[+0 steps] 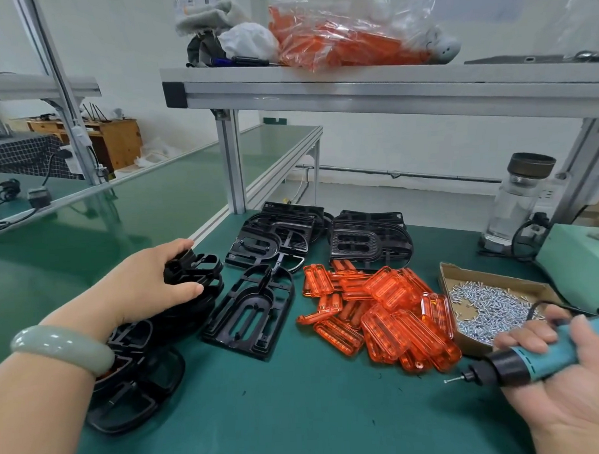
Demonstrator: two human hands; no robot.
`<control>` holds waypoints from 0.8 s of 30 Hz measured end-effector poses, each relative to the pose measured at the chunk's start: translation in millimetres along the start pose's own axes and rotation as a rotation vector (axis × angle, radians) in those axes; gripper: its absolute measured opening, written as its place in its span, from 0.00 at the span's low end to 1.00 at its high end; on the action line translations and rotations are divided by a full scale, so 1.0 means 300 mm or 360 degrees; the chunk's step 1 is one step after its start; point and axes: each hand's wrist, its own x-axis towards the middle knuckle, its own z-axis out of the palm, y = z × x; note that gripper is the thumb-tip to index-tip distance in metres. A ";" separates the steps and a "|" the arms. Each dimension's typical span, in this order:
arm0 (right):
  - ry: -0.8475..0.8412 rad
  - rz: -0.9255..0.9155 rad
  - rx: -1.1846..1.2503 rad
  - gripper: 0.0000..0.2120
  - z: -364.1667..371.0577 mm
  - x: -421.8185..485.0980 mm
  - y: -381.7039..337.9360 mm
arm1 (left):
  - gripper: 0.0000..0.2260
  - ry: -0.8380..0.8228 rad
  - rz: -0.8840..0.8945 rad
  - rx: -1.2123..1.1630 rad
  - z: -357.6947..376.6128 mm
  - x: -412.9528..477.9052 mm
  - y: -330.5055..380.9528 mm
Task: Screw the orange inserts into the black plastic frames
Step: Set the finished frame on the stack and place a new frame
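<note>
On the table (298, 413), frames (227, 331) lie left, inserts (379, 315) heaped right of them, screw tray (490, 275) beyond; the shelf bag (345, 35) seemingly holds more inserts.

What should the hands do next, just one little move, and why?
Probably the left hand should let go of the black frame it grips and pick up one orange insert. The lone frame lying flat mid-table holds no insert yet, and the right hand is busy, its grip round the screwdriver.
</note>
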 end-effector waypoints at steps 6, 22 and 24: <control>-0.0031 0.0023 0.0003 0.16 -0.004 0.002 -0.004 | 0.28 0.0118 0.0019 0.0180 0.013 -0.012 0.042; 0.0073 0.0000 -0.0091 0.06 -0.013 0.015 -0.001 | 0.22 0.0400 -0.0093 -0.0006 0.054 -0.071 0.077; 0.0067 0.0003 -0.0092 0.06 -0.013 0.015 0.000 | 0.22 0.0416 -0.0094 -0.0003 0.053 -0.075 0.081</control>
